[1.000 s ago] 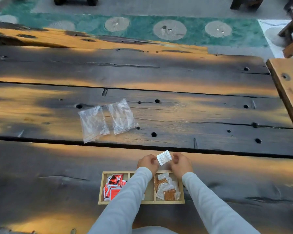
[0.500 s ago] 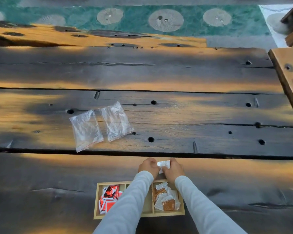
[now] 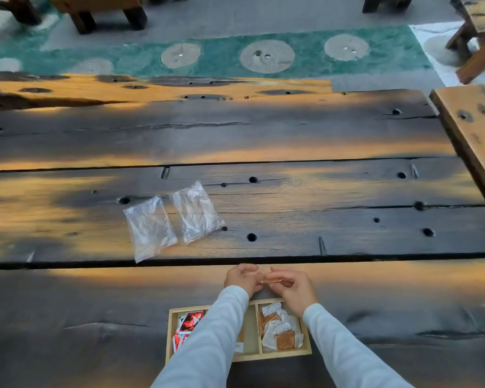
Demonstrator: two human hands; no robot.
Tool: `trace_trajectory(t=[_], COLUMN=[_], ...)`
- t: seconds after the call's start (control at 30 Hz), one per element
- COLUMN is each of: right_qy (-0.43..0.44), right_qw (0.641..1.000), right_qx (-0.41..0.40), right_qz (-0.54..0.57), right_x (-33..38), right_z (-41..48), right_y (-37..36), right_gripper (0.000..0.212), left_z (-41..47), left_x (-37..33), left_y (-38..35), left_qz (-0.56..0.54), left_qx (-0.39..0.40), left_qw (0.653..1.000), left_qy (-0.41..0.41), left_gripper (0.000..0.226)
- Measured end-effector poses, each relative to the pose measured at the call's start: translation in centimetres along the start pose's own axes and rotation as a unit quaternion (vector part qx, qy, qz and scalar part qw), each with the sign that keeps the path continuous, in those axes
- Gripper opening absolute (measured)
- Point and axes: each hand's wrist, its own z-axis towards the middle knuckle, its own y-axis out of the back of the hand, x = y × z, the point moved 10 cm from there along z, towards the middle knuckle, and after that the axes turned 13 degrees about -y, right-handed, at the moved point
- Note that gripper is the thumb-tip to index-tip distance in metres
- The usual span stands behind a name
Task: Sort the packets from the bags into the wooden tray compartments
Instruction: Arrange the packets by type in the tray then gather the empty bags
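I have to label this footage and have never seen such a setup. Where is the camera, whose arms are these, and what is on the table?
There is no machine here: a person works with bare hands, and one wide-angle camera worn on their head looks forward and down, so the arms enter from the bottom. The left hand and right hand meet near the far edge of a wooden tray and pinch a small packet between them, seen edge-on. The tray's left compartment holds red packets, the right one white and brown packets; the middle is mostly hidden by a sleeve. Further off on the dark plank table lie a clear plastic bag and a second bag beside it, both seemingly empty.
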Motion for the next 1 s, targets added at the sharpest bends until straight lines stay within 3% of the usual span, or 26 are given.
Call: trace_trajectory(t=[0.27, 0.43, 0.57, 0.8, 0.93, 1.0], right_qy=[0.000, -0.040, -0.063, -0.046, -0.035, -0.042], right_qw=[0.998, 0.998, 0.995, 0.978, 0.972, 0.969], right_qx=[-0.020, -0.053, -0.045, -0.102, -0.128, -0.140], right_qz=[0.053, 0.011, -0.055, -0.176, -0.196, -0.197], right_x=[-1.1, -3.5, -5.4, -7.2, -6.8, -6.8], right_z=[-3.8, -5.5, -7.2, -9.9, -10.8, -11.1], right_y=[0.9, 1.4, 1.0, 0.7, 1.1, 1.3], right_gripper=[0.023, 0.036, 0.027, 0.027, 0.027, 0.028], left_z=[-3.0, -5.3, -7.7, -9.9, -10.9, -11.0], left_x=[0.0, 1.9, 3.1, 5.6, 3.8, 4.1], left_y=[1.5, 1.5, 1.4, 1.2, 1.7, 1.8], left_qz=[0.016, 0.088, 0.156, 0.281, 0.338, 0.341], left_qx=[-0.019, 0.012, 0.027, 0.058, 0.022, 0.027], left_qw=[0.999, 0.993, 0.979, 0.946, 0.916, 0.917], left_qy=[-0.044, -0.082, -0.125, -0.149, -0.217, -0.206], left_gripper=[0.034, 0.031, 0.031, 0.026, 0.039, 0.041])
